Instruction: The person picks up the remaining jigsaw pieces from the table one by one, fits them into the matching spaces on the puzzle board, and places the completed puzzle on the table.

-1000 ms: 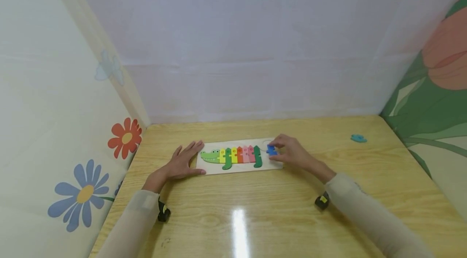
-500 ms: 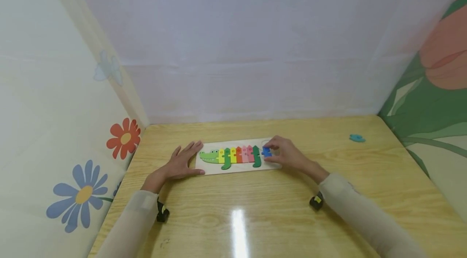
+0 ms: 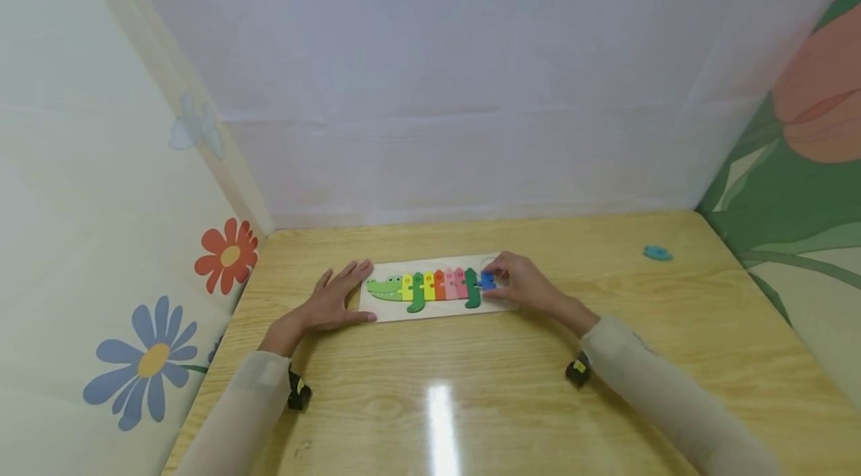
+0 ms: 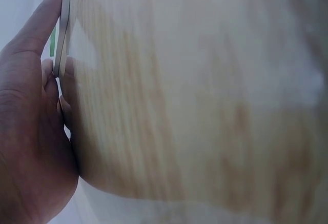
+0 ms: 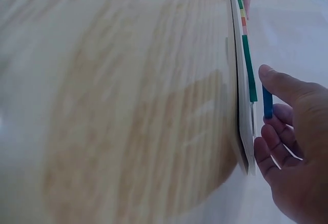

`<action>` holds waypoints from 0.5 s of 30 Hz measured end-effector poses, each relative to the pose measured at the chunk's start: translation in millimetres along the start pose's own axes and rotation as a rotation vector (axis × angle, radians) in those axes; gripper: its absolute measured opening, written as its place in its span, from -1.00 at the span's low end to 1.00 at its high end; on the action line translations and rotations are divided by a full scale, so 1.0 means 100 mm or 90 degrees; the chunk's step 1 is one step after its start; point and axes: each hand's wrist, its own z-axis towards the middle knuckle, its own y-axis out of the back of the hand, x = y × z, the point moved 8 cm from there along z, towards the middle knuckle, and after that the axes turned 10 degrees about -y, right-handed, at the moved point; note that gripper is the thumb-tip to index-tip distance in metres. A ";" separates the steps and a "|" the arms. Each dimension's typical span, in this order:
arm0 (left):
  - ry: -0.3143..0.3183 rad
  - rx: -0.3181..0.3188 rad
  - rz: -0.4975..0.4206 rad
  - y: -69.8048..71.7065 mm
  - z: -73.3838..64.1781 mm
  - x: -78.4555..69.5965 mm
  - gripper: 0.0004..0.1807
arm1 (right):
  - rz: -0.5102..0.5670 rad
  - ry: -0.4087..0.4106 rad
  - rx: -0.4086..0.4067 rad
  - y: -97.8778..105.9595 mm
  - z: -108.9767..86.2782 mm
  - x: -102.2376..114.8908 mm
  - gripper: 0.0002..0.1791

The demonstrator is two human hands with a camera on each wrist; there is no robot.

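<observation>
A pale wooden puzzle board [image 3: 444, 308] lies on the table, filled from the left with a crocodile's green head [image 3: 386, 288] and several coloured body pieces [image 3: 440, 285]. My left hand [image 3: 328, 306] spreads around the board's left end, thumb at the near corner and fingertips at the far one. At the other end, my right hand [image 3: 528, 285] pinches a blue puzzle piece [image 3: 487, 281] beside the rear dark green leg piece [image 3: 473, 289]. In the right wrist view, the blue piece [image 5: 267, 103] stands just above the board's face, between thumb and fingers.
A teal puzzle piece [image 3: 658, 252] lies apart on the wooden table [image 3: 377, 401], towards the far right. White sheeting [image 3: 403, 87] rises behind the table, and flower-printed panels flank it left and right. Black wrist cameras [image 3: 299, 391] hang below both sleeves.
My right hand has moved left with the blue piece, bringing it from the board's right part up against the rear green leg piece. My left hand has stayed at the board's left end.
</observation>
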 end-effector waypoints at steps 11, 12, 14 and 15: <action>0.004 -0.001 -0.007 -0.02 0.00 0.02 0.17 | -0.002 -0.003 0.009 -0.04 0.03 0.01 -0.54; 0.005 0.000 -0.008 -0.02 0.00 0.02 0.17 | -0.003 -0.006 0.011 -0.05 0.03 0.00 -0.54; 0.005 -0.001 -0.007 -0.02 0.00 0.03 0.16 | -0.004 -0.012 0.017 -0.06 0.04 -0.01 -0.54; 0.004 -0.003 -0.008 -0.02 0.00 0.03 0.16 | -0.005 -0.014 0.019 -0.07 0.04 -0.01 -0.54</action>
